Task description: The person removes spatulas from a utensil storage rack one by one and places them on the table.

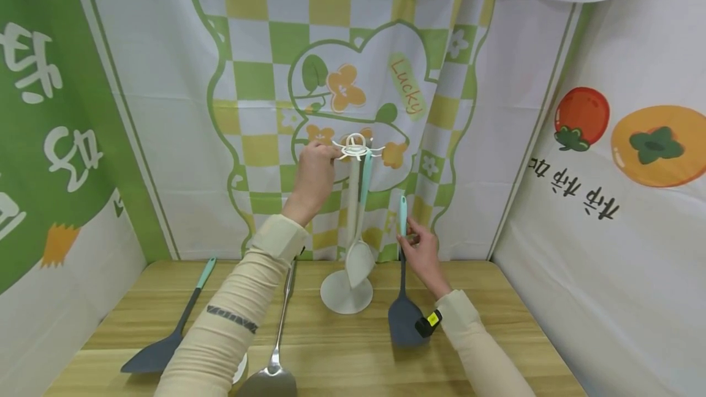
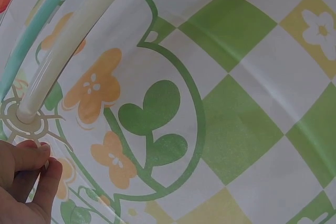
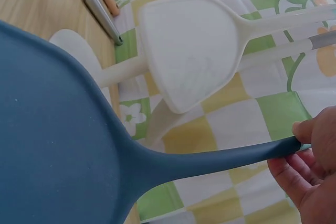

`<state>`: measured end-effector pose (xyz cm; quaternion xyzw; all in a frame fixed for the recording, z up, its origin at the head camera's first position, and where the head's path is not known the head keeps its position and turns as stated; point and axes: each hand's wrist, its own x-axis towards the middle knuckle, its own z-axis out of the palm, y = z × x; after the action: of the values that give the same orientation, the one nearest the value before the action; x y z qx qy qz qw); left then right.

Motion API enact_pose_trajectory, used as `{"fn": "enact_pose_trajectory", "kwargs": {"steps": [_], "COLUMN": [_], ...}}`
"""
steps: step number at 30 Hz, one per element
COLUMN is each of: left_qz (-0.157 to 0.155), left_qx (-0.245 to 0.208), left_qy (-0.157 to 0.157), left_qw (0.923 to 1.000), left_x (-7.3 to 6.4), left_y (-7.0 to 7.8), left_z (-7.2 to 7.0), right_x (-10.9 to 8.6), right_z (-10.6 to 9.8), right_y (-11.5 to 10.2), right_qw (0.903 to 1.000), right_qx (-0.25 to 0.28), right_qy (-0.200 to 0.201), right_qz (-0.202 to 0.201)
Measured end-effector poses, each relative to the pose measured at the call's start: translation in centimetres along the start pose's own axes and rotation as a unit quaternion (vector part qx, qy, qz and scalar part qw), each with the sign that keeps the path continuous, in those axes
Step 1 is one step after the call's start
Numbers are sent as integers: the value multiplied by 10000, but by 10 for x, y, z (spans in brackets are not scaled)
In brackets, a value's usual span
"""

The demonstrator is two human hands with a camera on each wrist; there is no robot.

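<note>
A white utensil stand (image 1: 352,201) with a round base and a ring of hooks (image 1: 354,151) on top stands at the back of the table. My left hand (image 1: 317,171) pinches one hook of the ring; the left wrist view shows thumb and finger (image 2: 44,163) meeting on it. From the ring hangs a white spatula (image 1: 360,259) by its mint handle, its wide blade (image 3: 191,48) large in the right wrist view. To the right of the stand, my right hand (image 1: 423,251) holds a dark blue-grey spatula (image 1: 405,323) by its mint handle, blade down.
Another dark spatula (image 1: 157,353) with a mint handle lies at the left of the wooden table (image 1: 331,354). A metal spatula (image 1: 274,375) lies nearer the middle, partly behind my left sleeve. A patterned cloth (image 1: 248,78) hangs behind the stand.
</note>
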<state>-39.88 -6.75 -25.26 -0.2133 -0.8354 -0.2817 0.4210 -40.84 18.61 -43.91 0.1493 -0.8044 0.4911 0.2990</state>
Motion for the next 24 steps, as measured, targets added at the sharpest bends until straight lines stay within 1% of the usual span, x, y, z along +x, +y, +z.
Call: {"fn": "enact_pose_trajectory", "kwargs": {"steps": [6,9,15,20,24], "left_qz": [-49,-65,-60,2,-26], "left_qx": [-30,-29,-44,-28,-22], "left_qy": [37,62,52,81,98], "left_qw": [10000,10000,10000,10000,9999], "left_x": [0,-1,0,0,-1], "left_y": [-1,0,1,0,0], "left_z": [0,0,-1,0,0], "right_x": [-9,-11,-17,-21,-24], "right_z": [-1,0,2,3,4], "right_y": [4,6,12,16,20], "right_qw": [9995,9993,9985,9988,9987], "right_qx": [-90,-137,-223,-160,-246], "right_qy": [-236,-277,-352,-338,-369], "right_qz": [189,204,357,325,253]}}
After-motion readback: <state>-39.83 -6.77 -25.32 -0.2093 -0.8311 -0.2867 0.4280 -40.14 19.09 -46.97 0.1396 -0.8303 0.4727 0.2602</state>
